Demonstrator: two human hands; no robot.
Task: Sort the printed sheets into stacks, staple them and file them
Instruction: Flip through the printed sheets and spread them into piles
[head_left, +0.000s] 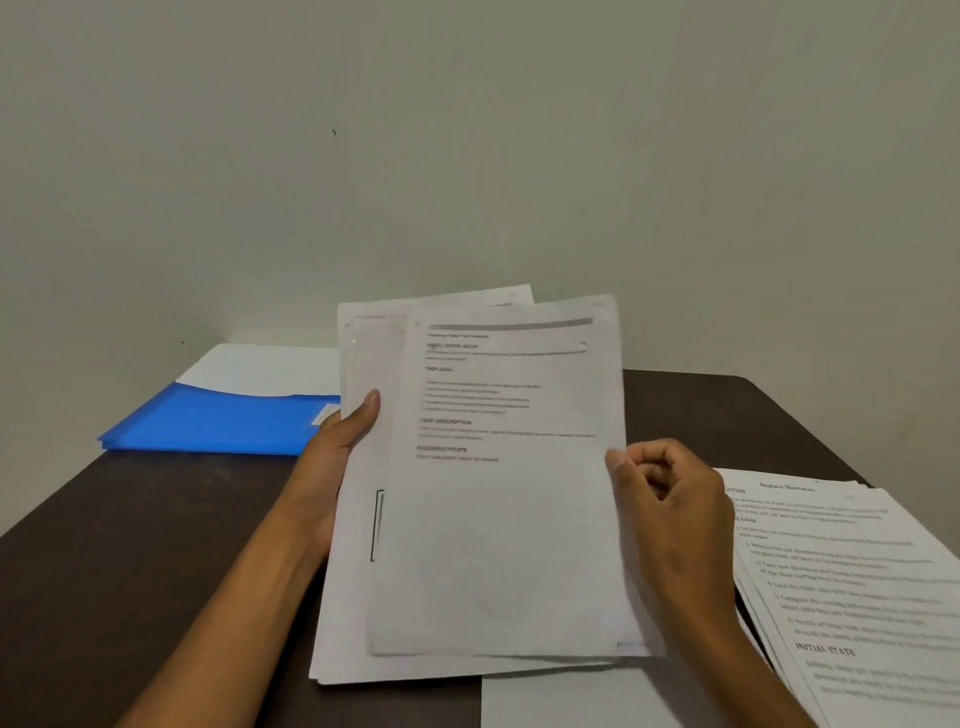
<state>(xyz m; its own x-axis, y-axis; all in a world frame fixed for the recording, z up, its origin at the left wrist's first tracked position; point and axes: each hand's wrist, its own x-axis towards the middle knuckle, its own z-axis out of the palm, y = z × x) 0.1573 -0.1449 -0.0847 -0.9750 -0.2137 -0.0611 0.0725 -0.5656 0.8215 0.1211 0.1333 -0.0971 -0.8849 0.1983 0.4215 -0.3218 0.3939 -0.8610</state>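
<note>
A bundle of printed sheets (493, 519) is held tilted up above the dark table (156, 545) in the middle of the view. My left hand (337, 457) grips the bundle's left edge, thumb on the front. My right hand (670, 509) pinches the right edge of the front sheet, which is shifted a little to the right of the sheets behind it. A second stack of printed sheets (857, 587) lies flat on the table at the right. A blue folder (218, 421) with white paper inside lies at the far left.
A plain white sheet (571, 701) lies on the table under the held bundle, near the front edge. A bare wall (467, 156) rises right behind the table. No stapler is in view.
</note>
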